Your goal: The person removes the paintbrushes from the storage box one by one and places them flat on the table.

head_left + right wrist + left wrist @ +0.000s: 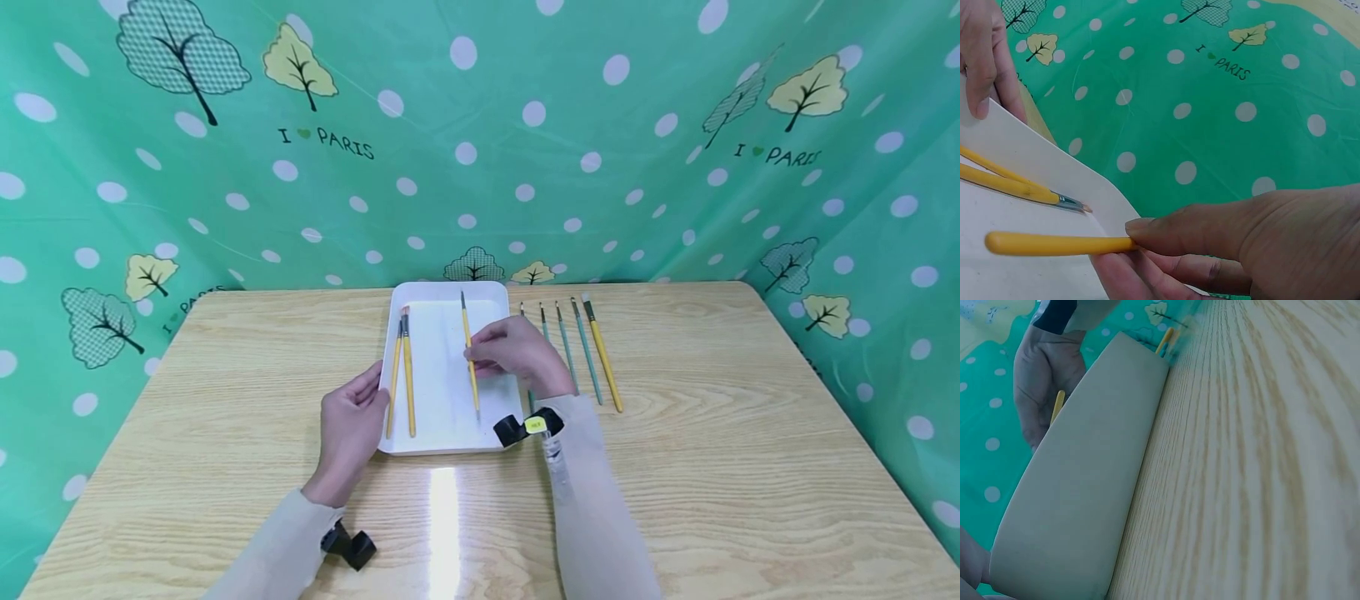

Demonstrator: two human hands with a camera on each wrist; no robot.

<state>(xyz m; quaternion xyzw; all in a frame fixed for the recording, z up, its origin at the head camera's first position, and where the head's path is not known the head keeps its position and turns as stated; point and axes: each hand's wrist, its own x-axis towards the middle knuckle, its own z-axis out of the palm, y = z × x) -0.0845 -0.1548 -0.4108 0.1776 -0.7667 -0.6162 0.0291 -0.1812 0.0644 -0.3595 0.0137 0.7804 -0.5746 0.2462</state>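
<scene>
My right hand pinches a thin yellow paintbrush between thumb and fingers, over the right half of a white tray. The brush's dark tip points to the back in the head view, and in the right wrist view its rounded yellow end juts out past the thumb. At the tray's left side, my left hand grips the rim, thumb over the edge and fingers along the outer wall. Two yellow-handled paintbrushes lie side by side in the tray near that wall.
Right of the tray, several green-handled paintbrushes lie in a row on the wooden table, some partly behind my right hand and wrist. A thicker yellow paintbrush ends the row. A green dotted curtain hangs along the table's back edge.
</scene>
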